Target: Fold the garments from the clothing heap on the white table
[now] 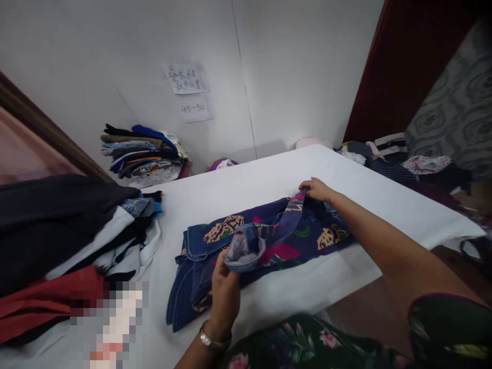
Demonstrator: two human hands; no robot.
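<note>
A dark blue patterned jacket (326, 225) with denim trim and tan and pink motifs lies folded flat on the white table (269, 179). My left hand (226, 297), wearing a watch, grips the rim of a denim sleeve cuff (246, 264) whose round opening faces me. At the far side of the jacket, my right hand (317, 189) pinches the sleeve's upper part. Between both hands the sheer sleeve (286, 223) runs slantwise, raised over the jacket body. Denim edges of the garment stick out at its left end.
A heap of loose clothes (77, 230) covers the table's left side. Folded clothes (146, 154) are stacked at the back left by the wall. More garments (403, 159) lie beyond the right edge. Paper signs (188, 77) hang on the wall.
</note>
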